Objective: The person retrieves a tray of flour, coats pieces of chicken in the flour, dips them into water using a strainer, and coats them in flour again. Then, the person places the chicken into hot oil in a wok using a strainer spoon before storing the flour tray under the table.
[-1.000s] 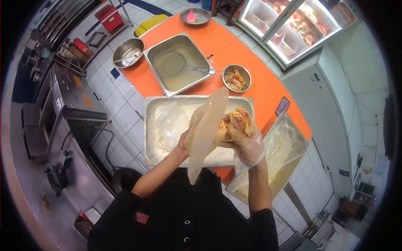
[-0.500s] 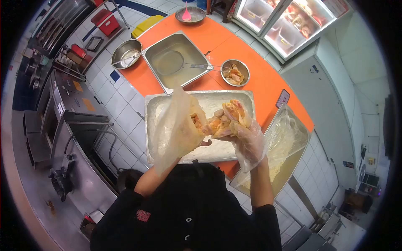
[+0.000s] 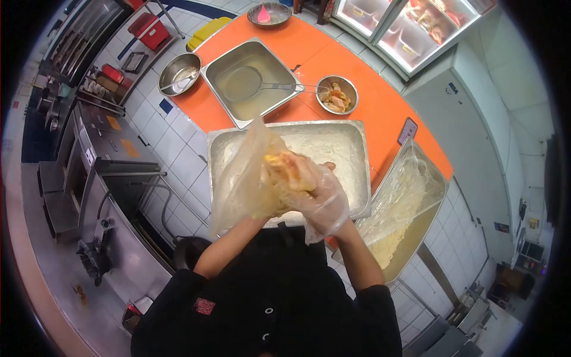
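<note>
The plastic-gloved right hand (image 3: 327,202) is clamped on raw chicken pieces (image 3: 290,169) beside a translucent plastic bag (image 3: 241,181), apparently supported by the left hand (concealed, grip indeterminable), above a metal flour pan (image 3: 366,169) presumably positioned to catch drips.

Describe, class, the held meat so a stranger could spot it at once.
Find the orange table, then the wide tray of white powder at its near end. Above that tray, the gloved right hand holds the yellowish meat. Unlike the pieces in the small round bowl farther off, it is held in the air.
</note>
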